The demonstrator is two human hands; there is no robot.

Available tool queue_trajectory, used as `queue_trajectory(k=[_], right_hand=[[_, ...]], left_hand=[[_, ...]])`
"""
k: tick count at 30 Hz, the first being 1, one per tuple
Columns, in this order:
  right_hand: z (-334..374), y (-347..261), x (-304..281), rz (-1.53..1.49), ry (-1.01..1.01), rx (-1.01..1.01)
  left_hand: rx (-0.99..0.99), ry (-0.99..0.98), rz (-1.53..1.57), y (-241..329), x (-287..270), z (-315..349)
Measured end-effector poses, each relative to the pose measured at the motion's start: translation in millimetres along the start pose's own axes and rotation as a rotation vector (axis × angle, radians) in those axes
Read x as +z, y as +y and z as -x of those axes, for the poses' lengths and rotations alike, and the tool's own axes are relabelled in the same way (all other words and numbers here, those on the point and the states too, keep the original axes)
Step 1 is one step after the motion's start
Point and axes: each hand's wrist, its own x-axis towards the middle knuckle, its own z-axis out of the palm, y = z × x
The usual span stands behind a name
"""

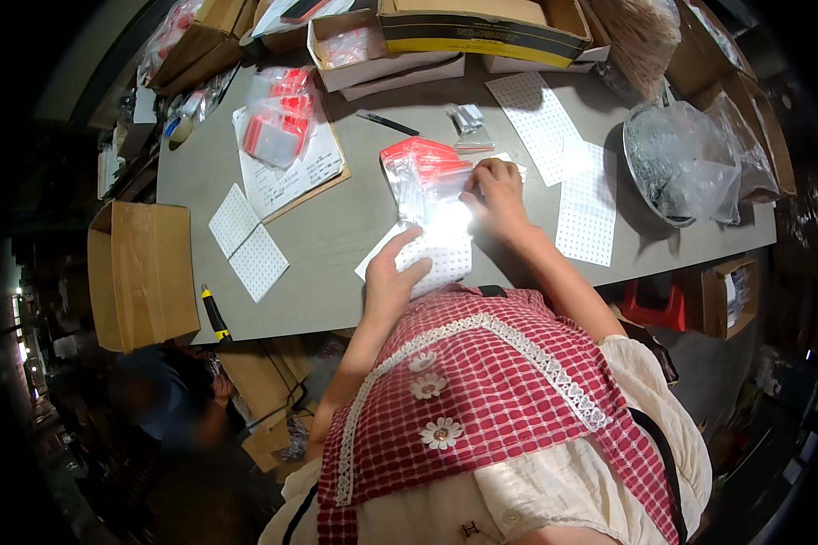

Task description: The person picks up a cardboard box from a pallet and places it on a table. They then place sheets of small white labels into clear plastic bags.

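Observation:
My left hand (pixel 391 282) grips a white sheet of small round stickers (pixel 447 262) by its left side, with the thumb on top. A pile of clear zip bags with red tops (pixel 427 162) lies just beyond the sheet. At the right edge of those bags is my right hand (pixel 502 195), its fingers curled and closed. What they pinch, if anything, is hidden. Strong glare washes out the bags between both hands. Past the pile rests a small clear bag with pale pieces inside (pixel 469 121).
More sticker sheets lie at the right (pixel 586 204) and left (pixel 248 242). Red-topped bags (pixel 282 118) sit on a written paper (pixel 295 182). A pen (pixel 388 123), a metal bowl (pixel 629 163), a cutter knife (pixel 214 313) and a cardboard box (pixel 154 272) surround the work area. Another person crouches lower left.

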Motion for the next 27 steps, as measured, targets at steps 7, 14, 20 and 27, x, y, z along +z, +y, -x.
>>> queue_trajectory(k=[7,14,20,27], right_hand=[[-18.0,20.9,-33.9,0.091,-0.175,0.109],[-17.6,42.1,-37.5,-0.101,-0.219,0.208],[-13.1,45.7,-53.6,-0.461,-0.196,0.242],[-6.9,58.4,-65.9,-1.018,-0.074,0.437]], left_hand=[[-0.038,0.043,0.076,8.5,0.2,2.4],[-0.008,0.044,0.030,9.5,4.8,4.9],[-0.042,0.083,0.101,16.4,8.5,10.1],[0.001,0.166,0.035,13.3,13.3,10.8]])
